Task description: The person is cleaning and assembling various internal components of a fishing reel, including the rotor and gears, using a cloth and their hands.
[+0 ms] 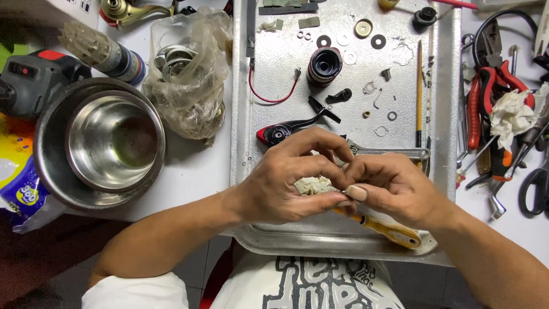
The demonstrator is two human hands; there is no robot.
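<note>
Both hands meet over the metal tray (274, 103) — left hand (286, 183) and right hand (394, 189) pinch a tiny metal part (345, 192) (too small to identify) beside a wad of tissue (313, 185).

White surface (194, 171) under everything, and it's crowded. Centre stage, a metal tray (446, 114) sits flat on it, running up to the far edge. Over on the left, two nested steel bowls (100, 149), a crumpled clear plastic bag (189, 74) just beside them, a spray can (106, 54) lying on its side, a dark power tool (34, 77) at the edge. Right of the tray: red-handled pliers (486, 94), a wad of tissue (512, 114), black scissors (534, 189).
</note>
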